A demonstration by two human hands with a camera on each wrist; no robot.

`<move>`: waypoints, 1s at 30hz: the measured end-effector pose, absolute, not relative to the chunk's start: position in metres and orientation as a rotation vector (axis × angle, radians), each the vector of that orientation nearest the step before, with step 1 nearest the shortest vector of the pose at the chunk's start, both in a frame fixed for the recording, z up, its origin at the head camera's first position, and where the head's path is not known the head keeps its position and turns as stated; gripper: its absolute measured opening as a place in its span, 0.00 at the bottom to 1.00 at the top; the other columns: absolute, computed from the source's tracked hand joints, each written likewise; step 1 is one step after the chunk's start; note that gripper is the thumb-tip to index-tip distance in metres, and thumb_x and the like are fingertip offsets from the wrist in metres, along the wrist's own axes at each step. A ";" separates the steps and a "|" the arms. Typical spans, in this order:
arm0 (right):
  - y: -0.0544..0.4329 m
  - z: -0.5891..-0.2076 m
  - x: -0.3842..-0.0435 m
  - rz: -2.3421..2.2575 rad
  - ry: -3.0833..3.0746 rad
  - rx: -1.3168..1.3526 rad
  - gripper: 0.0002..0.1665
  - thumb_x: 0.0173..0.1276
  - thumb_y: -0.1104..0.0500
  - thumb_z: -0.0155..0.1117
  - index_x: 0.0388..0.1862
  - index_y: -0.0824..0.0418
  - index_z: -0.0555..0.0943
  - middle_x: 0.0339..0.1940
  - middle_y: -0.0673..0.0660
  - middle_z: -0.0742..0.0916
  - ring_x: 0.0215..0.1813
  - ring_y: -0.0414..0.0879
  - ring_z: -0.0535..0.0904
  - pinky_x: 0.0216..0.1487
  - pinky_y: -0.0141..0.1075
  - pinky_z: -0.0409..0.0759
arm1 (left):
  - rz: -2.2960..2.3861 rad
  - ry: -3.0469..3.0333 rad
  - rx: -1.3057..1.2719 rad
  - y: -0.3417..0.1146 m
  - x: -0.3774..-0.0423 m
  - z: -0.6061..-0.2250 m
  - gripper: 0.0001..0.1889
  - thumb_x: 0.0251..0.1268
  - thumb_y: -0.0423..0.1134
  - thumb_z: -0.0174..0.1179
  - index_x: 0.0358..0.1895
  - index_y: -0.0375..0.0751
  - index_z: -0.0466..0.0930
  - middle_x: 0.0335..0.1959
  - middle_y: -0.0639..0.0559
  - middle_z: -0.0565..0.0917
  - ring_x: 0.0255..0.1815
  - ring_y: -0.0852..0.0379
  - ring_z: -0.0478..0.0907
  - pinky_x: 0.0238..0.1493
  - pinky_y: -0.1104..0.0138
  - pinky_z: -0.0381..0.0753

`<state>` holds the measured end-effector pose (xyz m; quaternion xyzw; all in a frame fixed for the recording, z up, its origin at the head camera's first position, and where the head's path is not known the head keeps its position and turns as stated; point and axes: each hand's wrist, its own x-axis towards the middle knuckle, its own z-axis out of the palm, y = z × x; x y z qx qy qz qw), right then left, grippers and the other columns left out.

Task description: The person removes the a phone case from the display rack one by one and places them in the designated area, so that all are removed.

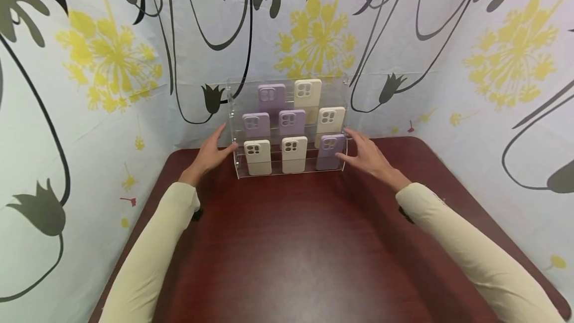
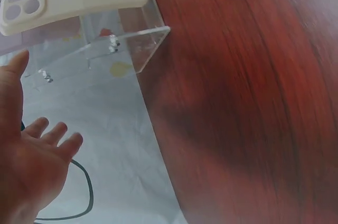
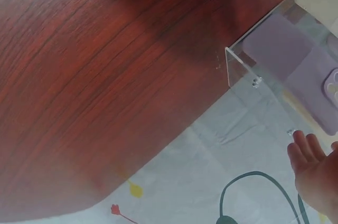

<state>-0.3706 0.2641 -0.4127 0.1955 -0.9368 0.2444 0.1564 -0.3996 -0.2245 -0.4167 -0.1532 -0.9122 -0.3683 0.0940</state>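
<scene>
One left hand, thumb and fingers spread apart, stands beside a clear stand (the wrist views show its metal fasteners close up) on the surface. Only the head view shows all eight phone cases in it; rightmost, the right hand, likewise spread, has its thumb by a purple case.
</scene>
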 end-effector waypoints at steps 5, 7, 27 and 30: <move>0.262 -0.415 -0.375 0.801 -2.620 0.601 0.43 0.69 0.60 0.76 0.78 0.64 0.68 0.68 0.69 0.80 0.62 0.65 0.82 0.62 0.61 0.81 | -1.291 -2.627 -0.438 -0.218 -0.402 -0.414 0.45 0.76 0.46 0.64 0.86 0.44 0.46 0.83 0.37 0.58 0.77 0.31 0.62 0.74 0.40 0.69; 0.261 -0.416 -0.377 0.842 -2.599 0.610 0.39 0.70 0.63 0.74 0.77 0.64 0.70 0.67 0.70 0.81 0.59 0.65 0.84 0.59 0.60 0.84 | -1.366 -2.599 -0.431 -0.216 -0.403 -0.413 0.44 0.76 0.45 0.64 0.86 0.45 0.47 0.83 0.38 0.58 0.77 0.30 0.63 0.74 0.41 0.70; 0.254 -0.426 -0.388 1.001 -2.411 0.493 0.23 0.70 0.71 0.70 0.63 0.60 0.85 0.54 0.72 0.87 0.52 0.63 0.88 0.51 0.54 0.89 | -1.688 -2.434 -0.368 -0.203 -0.416 -0.416 0.39 0.80 0.37 0.58 0.86 0.51 0.48 0.83 0.37 0.57 0.80 0.35 0.60 0.77 0.49 0.69; 0.254 -0.427 -0.390 1.010 -2.396 0.463 0.22 0.69 0.70 0.71 0.62 0.60 0.86 0.53 0.71 0.88 0.51 0.61 0.89 0.50 0.53 0.89 | -1.665 -2.421 -0.372 -0.200 -0.418 -0.416 0.38 0.80 0.36 0.58 0.85 0.50 0.50 0.82 0.37 0.59 0.80 0.38 0.61 0.77 0.51 0.68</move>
